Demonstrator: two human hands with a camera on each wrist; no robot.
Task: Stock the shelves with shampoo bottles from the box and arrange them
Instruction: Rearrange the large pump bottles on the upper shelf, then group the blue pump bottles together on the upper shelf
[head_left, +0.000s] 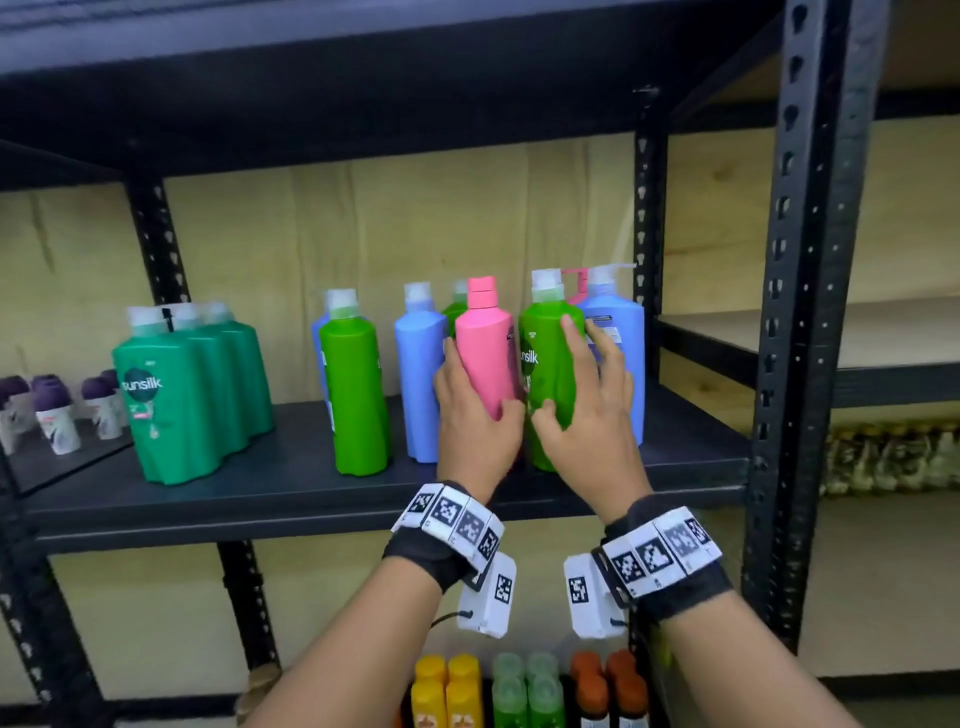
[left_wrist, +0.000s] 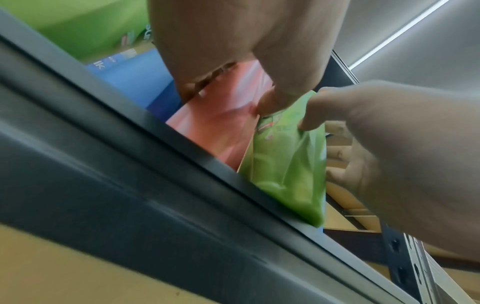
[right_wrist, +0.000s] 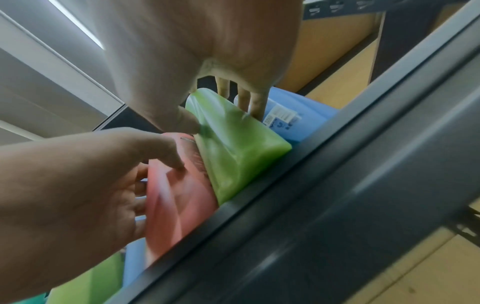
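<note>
Shelf (head_left: 291, 493) of dark metal carries the shampoo bottles, and both hands work at its right end, just inside the black upright post (head_left: 800, 312). The left hand (head_left: 475, 421) grasps the pink bottle (head_left: 488, 348), thumb across its front and fingers curled round its left side; the left wrist view shows the thumb pressed on the pink surface, and the bottle leans slightly left. The right hand (head_left: 587, 410) grips the green bottle (head_left: 545, 338) touching the pink bottle's right side, thumb low on its front and fingers spread over its right face, their tips reaching the pale blue pump bottle (head_left: 623, 353) that stands nearest the post. In the right wrist view the green bottle (right_wrist: 233, 144) sits at the shelf's front edge with the pink bottle (right_wrist: 176, 195) against it. Behind the green bottle a pink pump top shows. Further from the post stand a blue bottle (head_left: 421, 374), another green bottle (head_left: 356, 395) with a blue one behind it, then a shrink-wrapped pack of dark green Sunsilk bottles (head_left: 187, 395). Beyond the shelf's left end sit small purple-capped bottles (head_left: 52, 410). On the level below, yellow, green and orange bottles (head_left: 530, 691) stand in rows
</note>
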